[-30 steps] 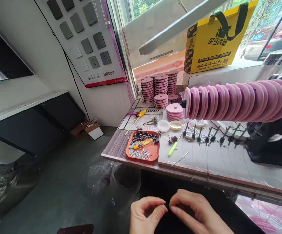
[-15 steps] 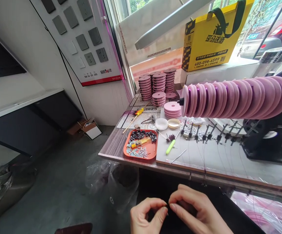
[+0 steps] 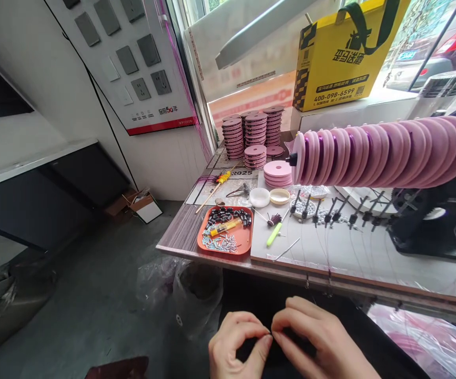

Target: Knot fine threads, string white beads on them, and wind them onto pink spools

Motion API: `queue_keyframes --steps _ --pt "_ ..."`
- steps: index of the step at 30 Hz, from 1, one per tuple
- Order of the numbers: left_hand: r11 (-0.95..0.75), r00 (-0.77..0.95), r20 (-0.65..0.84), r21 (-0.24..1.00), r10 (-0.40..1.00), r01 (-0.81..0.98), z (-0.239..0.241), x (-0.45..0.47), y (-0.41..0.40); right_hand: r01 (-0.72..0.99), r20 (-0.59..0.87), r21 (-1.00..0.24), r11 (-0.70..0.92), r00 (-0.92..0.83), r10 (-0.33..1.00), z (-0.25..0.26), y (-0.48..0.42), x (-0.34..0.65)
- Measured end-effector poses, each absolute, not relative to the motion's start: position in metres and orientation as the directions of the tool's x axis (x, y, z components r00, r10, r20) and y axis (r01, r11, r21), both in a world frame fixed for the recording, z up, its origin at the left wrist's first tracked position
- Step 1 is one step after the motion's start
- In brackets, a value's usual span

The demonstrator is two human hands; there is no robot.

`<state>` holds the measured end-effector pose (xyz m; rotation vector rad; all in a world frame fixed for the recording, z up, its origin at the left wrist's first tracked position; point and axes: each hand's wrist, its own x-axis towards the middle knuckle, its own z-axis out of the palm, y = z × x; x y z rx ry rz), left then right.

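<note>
Below the table edge, over dark cloth, my left hand (image 3: 239, 345) is closed in a pinch, thumb against forefinger. Close beside it, fingertips nearly touching, my right hand (image 3: 316, 337) pinches too. Whatever sits between the fingertips is too small to make out. On the table in front, an orange tray (image 3: 244, 245) holds black pieces, small metallic pieces and a yellow-handled tool (image 3: 226, 227). To its right lie a bright green handle (image 3: 274, 234) and a thin metal rod (image 3: 286, 249).
Pink discs (image 3: 342, 155) line a horizontal shaft on a black machine (image 3: 428, 226). Several black clips (image 3: 327, 212) with threads stand along the board. Stacked pink spools (image 3: 256, 129) and a yellow bag (image 3: 338, 63) are behind. A plastic-lined bin (image 3: 198, 300) stands below the table.
Both hands stay pinched close together, with the left fingers curled slightly more. The whole view has shifted a little, so the table and its things appear slightly higher and further left.
</note>
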<state>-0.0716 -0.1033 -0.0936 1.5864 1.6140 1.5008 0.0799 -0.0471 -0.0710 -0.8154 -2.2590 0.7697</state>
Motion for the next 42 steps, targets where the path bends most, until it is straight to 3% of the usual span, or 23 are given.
queue_keyframes --steps 13,25,32,42 --pt "-0.263 -0.235 0.417 0.83 0.878 0.491 -0.095 -0.073 -0.104 0.37 0.333 -0.656 0.658 -0.64 0.693 -0.073 -0.047 0.079" --pt "-0.357 -0.145 0.597 0.638 0.789 0.682 -0.092 -0.071 -0.103 0.407 0.399 -0.561 0.721 -0.63 0.667 -0.074 -0.049 0.073" --pt "-0.388 -0.106 0.631 0.592 0.768 0.707 -0.092 -0.071 -0.102 0.42 0.398 -0.532 0.735 -0.642 0.655 -0.077 -0.051 0.068" --pt "-0.355 -0.137 0.616 0.605 0.775 0.713 -0.09 -0.07 -0.102 0.385 0.38 -0.641 0.664 -0.592 0.711 -0.082 -0.053 0.071"
